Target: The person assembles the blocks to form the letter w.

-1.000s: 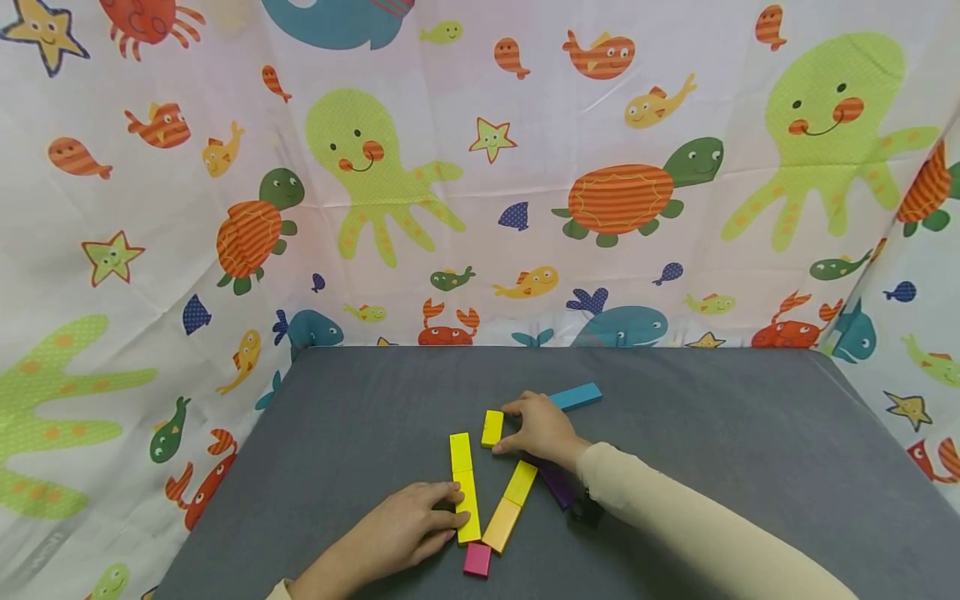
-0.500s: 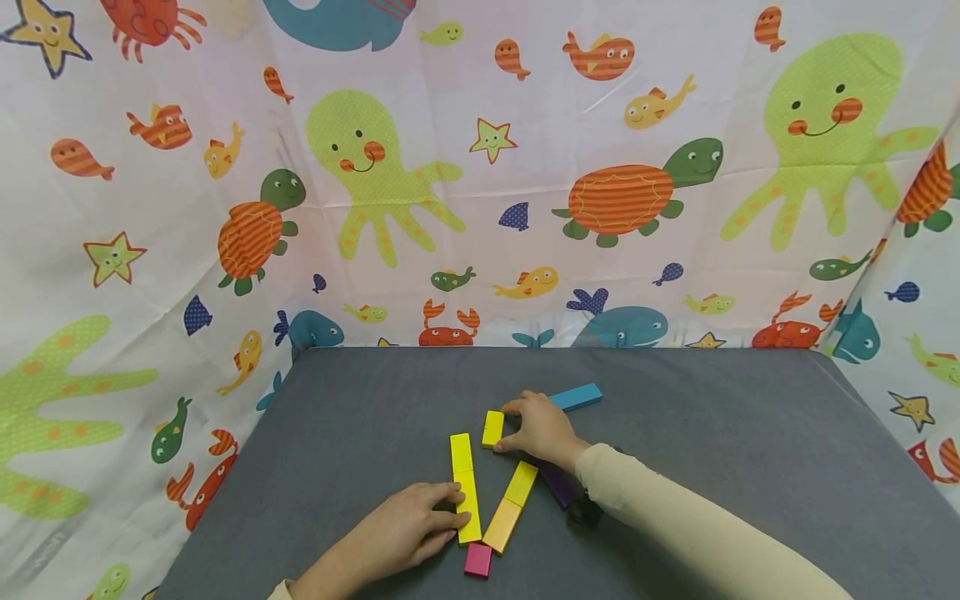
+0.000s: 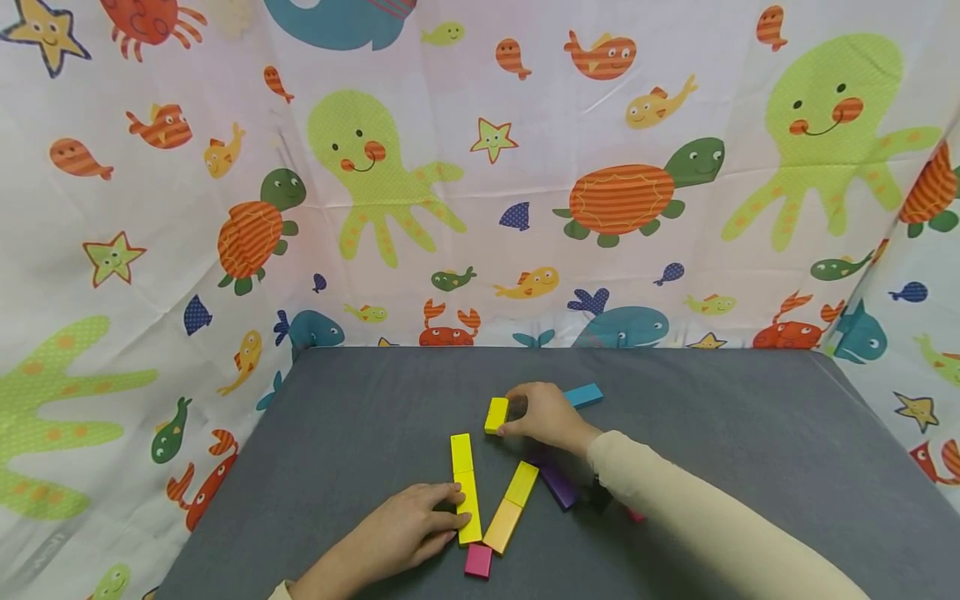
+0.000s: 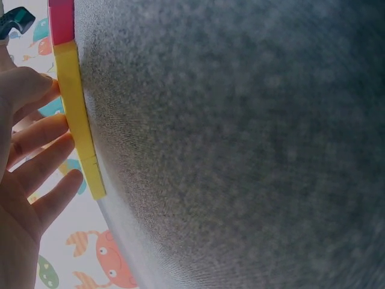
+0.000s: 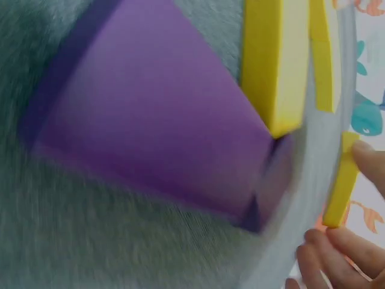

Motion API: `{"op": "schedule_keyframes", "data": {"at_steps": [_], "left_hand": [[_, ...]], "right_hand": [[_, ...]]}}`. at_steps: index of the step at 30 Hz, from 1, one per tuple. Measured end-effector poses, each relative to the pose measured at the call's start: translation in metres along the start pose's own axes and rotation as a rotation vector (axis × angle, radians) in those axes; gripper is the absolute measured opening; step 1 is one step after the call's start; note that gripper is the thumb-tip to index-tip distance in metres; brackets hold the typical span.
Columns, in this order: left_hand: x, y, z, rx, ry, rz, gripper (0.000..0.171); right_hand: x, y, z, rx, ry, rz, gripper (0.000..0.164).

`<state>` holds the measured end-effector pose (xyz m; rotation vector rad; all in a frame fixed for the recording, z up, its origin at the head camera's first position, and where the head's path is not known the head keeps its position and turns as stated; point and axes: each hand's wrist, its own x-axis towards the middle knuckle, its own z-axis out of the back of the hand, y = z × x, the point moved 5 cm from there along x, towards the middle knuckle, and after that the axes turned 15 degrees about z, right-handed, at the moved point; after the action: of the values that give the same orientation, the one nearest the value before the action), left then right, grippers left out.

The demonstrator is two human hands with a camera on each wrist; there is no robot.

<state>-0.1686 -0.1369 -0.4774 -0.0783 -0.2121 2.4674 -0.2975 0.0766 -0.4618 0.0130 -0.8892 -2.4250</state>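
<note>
My right hand (image 3: 551,421) pinches a short yellow block (image 3: 496,416) between thumb and fingers, past the far ends of the other yellow pieces. In the right wrist view the same yellow block (image 5: 341,183) stands between thumb and fingertips. My left hand (image 3: 408,525) rests its outstretched fingertips on the near piece of two yellow blocks (image 3: 468,507) laid end to end. A pink cube (image 3: 478,561) sits at their near end. From there a light orange block (image 3: 503,527) and another yellow block (image 3: 522,484) slant away to the right, making a V.
Right of the V lies a purple block (image 3: 557,486), large in the right wrist view. A blue block (image 3: 585,395) shows behind my right hand, partly covered. Below my right sleeve a bit of red block (image 3: 636,515) peeks out. A sea-animal curtain (image 3: 480,275) hangs behind the grey table (image 3: 360,400).
My right hand has shifted slightly farther away and to the right, taking the short yellow block with it. More of the purple block shows, less of the blue one. My left hand stays put.
</note>
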Motion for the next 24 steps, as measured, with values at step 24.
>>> {"op": "schedule_keyframes", "data": {"at_steps": [24], "left_hand": [[-0.001, -0.001, 0.001, -0.011, -0.029, -0.013, 0.029]], "right_hand": [[-0.107, 0.008, 0.062, 0.061, 0.098, 0.320, 0.062]]}}
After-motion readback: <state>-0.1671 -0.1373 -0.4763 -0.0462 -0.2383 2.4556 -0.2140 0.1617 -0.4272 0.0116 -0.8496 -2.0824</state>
